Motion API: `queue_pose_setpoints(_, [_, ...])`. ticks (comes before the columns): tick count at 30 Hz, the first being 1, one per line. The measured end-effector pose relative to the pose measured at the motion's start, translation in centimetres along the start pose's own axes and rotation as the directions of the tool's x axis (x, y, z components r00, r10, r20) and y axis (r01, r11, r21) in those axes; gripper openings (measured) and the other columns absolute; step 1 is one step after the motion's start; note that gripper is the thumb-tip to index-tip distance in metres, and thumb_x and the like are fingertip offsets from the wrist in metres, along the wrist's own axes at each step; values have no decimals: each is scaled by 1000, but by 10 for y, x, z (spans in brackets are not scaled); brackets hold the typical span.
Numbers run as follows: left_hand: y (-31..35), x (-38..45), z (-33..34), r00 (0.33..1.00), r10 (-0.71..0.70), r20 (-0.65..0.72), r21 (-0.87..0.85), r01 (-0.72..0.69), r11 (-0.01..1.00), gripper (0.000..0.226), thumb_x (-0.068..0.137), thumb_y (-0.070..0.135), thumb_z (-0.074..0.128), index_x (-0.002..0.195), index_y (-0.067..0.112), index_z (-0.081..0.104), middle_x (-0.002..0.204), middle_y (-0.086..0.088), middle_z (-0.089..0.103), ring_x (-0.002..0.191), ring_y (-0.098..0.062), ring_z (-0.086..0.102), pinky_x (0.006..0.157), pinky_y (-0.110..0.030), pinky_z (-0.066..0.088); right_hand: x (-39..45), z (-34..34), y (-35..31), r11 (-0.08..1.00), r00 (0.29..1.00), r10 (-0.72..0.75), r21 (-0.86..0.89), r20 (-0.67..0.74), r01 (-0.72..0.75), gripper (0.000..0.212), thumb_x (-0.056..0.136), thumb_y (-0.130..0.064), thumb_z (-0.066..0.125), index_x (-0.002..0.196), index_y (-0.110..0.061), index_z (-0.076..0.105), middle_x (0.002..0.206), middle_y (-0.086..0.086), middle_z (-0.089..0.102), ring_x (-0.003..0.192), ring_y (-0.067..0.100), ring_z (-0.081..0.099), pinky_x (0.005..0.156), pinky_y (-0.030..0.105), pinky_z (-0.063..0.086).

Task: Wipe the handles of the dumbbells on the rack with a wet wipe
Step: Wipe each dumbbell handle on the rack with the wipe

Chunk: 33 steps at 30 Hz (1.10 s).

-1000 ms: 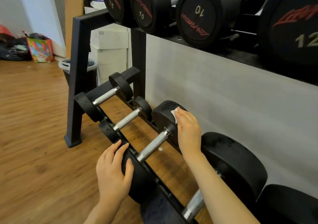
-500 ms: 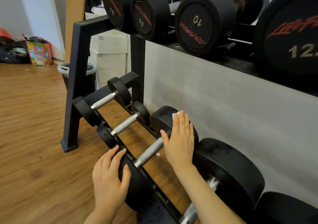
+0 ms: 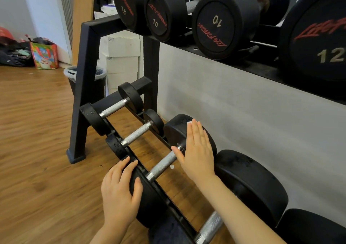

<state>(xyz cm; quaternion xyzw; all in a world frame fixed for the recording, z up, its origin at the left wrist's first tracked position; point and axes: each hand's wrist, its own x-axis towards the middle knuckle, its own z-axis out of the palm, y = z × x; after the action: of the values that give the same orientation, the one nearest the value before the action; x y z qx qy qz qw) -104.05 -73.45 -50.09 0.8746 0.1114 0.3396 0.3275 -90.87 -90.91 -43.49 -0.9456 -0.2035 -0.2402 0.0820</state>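
**Head view: wipe pressed on the far head, handle waiting**

Head camera looks down on the lower tier of the rack (image 3: 85, 86), where the dumbbell (image 3: 176, 131) I am working on lies third from the end. Its knurled steel handle (image 3: 163, 164) runs bare between two black rubber heads. The wet wipe (image 3: 189, 123) shows only as a small white corner past my fingertips, trapped under my right hand (image 3: 197, 150) against the far head.

My right hand lies flat, fingers straight and together, palm pressing the wipe onto the rubber; nothing is curled round it. My left hand (image 3: 119, 191) rests over the near head (image 3: 149, 202), fingers loosely draped on its rim to steady it.

The wipe is thin, limp and damp, so I judge it will bunch or slip out unless I fold it round the bar and pinch it there. The dumbbell looks heavy and stiff, and sits in its cradle; I expect it to roll a little rather than lift. The knurling should drag on the wipe, which helps the clean but may tear it. The handle is the place to take hold, wrapping the wipe from the far collar.

Two smaller dumbbells (image 3: 136, 134) lie beyond, a bigger one (image 3: 250, 185) nearer me. Heavier ones marked 10 and 15 fill the top shelf. A lined bin (image 3: 72, 73) stands behind the rack on the wooden floor (image 3: 33, 140).
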Motion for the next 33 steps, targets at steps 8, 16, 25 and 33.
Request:
queue_pose_setpoints(8, [2,0,2,1000,-21,-9,-5,21,1000,50,87,38,41,126,18,64,136,-2,57,126,-26,49,102,-48,38,34,-6,0,995,997,-42,-83,61,47,94,85,-73,8,154,-11,19,161,9,14,149,24,6,119,40,4])
queue_pose_setpoints(16, [2,-1,2,1000,-26,-16,-5,26,1000,49,87,38,41,126,18,64,137,-2,57,126,-26,49,104,-46,36,38,-15,13,961,963,-233,-118,134,249,90,89,-76,19,154,-13,18,161,6,16,149,21,8,119,36,2])
queue_pose_setpoints(25, [-1,-1,3,999,-33,-3,0,33,999,48,87,39,42,125,20,65,136,0,57,127,-26,50,105,-50,39,57,-15,3,916,904,-359,-99,233,389,87,91,-71,28,153,-11,22,160,6,22,149,22,13,119,36,3])
queue_pose_setpoints(33, [-3,-1,4,999,-33,-7,0,33,999,48,86,38,42,125,21,65,135,1,58,126,-25,51,102,-53,42,81,-20,4,917,890,-332,-116,313,383,87,90,-72,31,153,-13,23,160,4,23,148,20,14,121,37,7])
